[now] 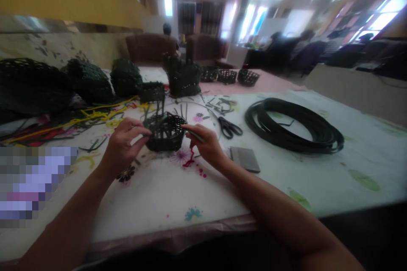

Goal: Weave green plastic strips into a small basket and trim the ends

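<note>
Basket (165,140): inside dim; strips (163,105) stand behind.
Left hand (124,142): fingertips near-meeting at rim, hold unclear.
Right hand (206,140): pinching green strip (197,136).

I look in remotely through the head camera, close above the table (149,211), facing forward and down past the left hand (122,146) and right hand (206,142) toward distant windows (389,10).

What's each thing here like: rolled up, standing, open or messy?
Small basket: upright, open-topped, strips sticking up.
Left hand: at its left side.
Right hand: at its right side.
Black coil: wound, lying flat.
Scissors: lying down; open or shut unclear.
Grey block: lying flat.
Yellow strands: loose, tangled.
</note>
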The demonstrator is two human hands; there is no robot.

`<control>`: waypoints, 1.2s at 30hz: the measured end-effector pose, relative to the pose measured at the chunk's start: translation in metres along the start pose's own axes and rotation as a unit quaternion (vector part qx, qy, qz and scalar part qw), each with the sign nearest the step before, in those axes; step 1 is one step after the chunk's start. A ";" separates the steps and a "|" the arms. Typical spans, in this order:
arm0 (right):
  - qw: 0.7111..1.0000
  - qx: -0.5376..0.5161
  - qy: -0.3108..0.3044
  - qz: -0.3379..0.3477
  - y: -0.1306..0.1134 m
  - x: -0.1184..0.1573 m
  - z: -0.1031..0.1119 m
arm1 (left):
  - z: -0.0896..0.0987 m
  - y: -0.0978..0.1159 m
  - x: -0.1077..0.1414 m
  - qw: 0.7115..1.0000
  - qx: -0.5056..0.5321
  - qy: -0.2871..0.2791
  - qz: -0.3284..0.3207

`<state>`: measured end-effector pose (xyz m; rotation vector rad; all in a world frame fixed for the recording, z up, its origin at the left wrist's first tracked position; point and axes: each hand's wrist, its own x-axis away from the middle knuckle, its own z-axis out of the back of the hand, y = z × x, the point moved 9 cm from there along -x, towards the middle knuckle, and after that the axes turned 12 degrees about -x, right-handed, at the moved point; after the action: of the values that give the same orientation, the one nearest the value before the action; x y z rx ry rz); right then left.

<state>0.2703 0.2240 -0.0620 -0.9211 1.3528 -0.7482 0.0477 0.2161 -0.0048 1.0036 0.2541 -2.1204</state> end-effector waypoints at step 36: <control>0.927 -0.268 0.158 -0.211 0.078 -0.006 0.047 | -0.053 -0.033 0.028 0.906 0.327 -0.081 0.257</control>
<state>0.3115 0.2711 -0.1289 -1.6160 1.7103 -0.8966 0.0435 0.2483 -0.0651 1.0917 -0.7784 -1.7861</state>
